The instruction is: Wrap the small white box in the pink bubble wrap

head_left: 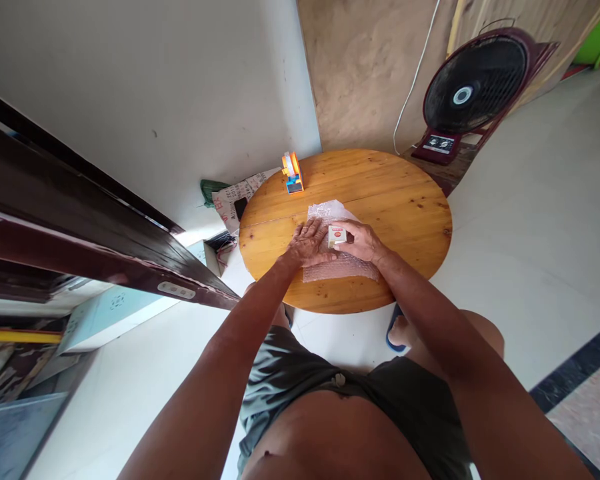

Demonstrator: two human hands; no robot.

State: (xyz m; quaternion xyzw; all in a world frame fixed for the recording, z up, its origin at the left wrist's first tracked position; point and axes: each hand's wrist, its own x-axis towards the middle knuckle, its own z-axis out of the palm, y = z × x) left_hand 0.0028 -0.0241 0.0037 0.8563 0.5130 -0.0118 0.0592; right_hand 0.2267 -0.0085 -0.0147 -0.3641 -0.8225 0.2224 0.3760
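Note:
A sheet of bubble wrap (pixel 330 215) lies on a round wooden table (pixel 405 200). On the sheet stands a small white box (pixel 337 235) with a red mark. My right hand (pixel 363 241) is closed on the box from the right. My left hand (pixel 309 243) lies on the bubble wrap just left of the box, fingers stretched out and touching the box's side.
An orange and blue tape dispenser (pixel 293 173) sits at the table's far edge. A dark red floor fan (pixel 473 90) stands behind the table on the right. Papers and a phone (pixel 240 207) lie on the floor left of the table. A dark wooden rail (pixel 80 220) runs along the left.

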